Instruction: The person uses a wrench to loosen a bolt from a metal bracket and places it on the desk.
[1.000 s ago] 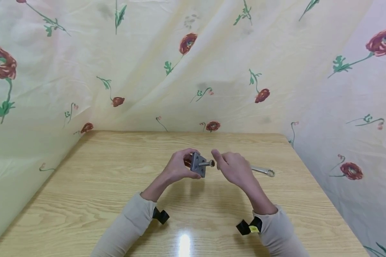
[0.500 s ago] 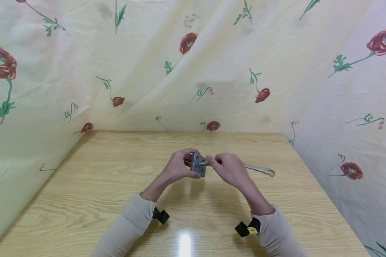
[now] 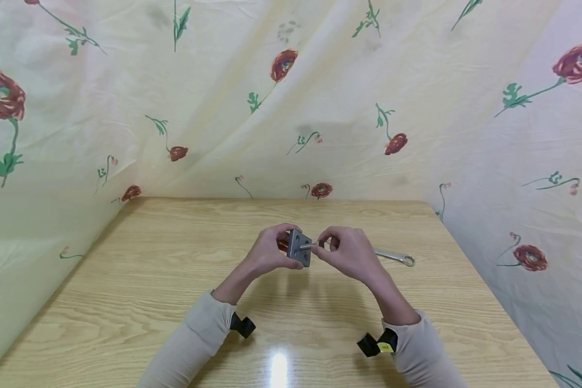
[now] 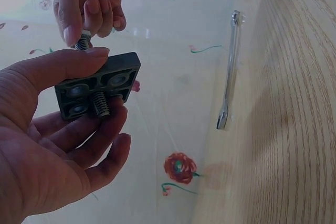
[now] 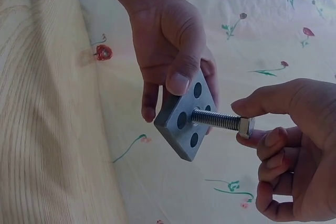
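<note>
A square grey plate [image 5: 173, 121] with several holes is held by its edges in my left hand [image 3: 268, 252], thumb on one side and fingers on the other. Through the plate's middle runs a threaded hex bolt [image 5: 216, 119]; its tip sticks out of the ribbed back face in the left wrist view. My right hand [image 3: 350, 253] pinches the bolt's hex head between thumb and forefinger, with the other fingers curled in. Most of the shank lies between the head and the plate's smooth face.
Behind my right hand a combination wrench [image 3: 395, 256] lies on the wooden table [image 3: 174, 302]. Flowered cloth [image 3: 213, 97] hangs around the table's back and sides. Each wrist carries a small black camera.
My right hand has come in from beside the bolt head and now pinches it, its fingers shifting around the head. The left hand and plate have stayed nearly still.
</note>
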`<state>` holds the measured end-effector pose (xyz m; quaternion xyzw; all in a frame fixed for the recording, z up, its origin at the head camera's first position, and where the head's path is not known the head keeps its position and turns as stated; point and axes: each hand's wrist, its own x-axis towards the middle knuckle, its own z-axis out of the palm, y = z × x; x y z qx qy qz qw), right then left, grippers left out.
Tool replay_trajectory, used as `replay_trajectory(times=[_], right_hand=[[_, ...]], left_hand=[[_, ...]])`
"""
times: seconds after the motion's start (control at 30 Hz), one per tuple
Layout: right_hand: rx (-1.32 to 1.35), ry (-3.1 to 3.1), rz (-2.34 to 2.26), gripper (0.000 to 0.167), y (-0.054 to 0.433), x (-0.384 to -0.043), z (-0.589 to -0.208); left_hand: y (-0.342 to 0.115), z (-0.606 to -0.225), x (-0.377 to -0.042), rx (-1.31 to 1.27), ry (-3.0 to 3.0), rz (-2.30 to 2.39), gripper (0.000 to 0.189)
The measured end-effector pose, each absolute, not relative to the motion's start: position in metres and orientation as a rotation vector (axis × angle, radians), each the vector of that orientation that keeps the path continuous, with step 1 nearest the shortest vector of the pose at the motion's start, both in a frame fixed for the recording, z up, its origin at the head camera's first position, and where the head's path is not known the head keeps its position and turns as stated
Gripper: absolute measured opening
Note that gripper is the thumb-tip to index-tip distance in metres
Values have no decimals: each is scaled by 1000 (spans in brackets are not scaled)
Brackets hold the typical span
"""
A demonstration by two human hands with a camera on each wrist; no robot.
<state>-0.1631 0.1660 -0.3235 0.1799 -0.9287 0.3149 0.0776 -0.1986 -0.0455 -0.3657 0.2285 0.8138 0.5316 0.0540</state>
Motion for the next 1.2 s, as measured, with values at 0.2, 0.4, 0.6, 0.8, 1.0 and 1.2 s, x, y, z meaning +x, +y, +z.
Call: replay_trajectory(times=[0.2, 0.4, 0.6, 0.8, 1.0, 1.2], right_hand=[[596, -2785, 952, 14, 168, -164, -324], [641, -2775, 983, 17, 168, -165, -325], [773, -2700, 822, 23, 169, -165, -327], [649, -2780, 791, 41, 171, -163, -324], [326, -2927, 871, 64, 169, -165, -328], [369, -2975, 891, 66, 163, -166, -333]], left_hand=[[-45, -366, -199, 695, 2463, 1620, 66], [-44, -367, -199, 701, 2453, 1631, 66], [-45, -366, -198, 682, 2457, 1633, 65], [-45, -365, -198, 697, 2468, 1626, 66], [-45, -366, -198, 689, 2475, 1620, 67], [-45, -367, -199, 709, 2474, 1623, 67]])
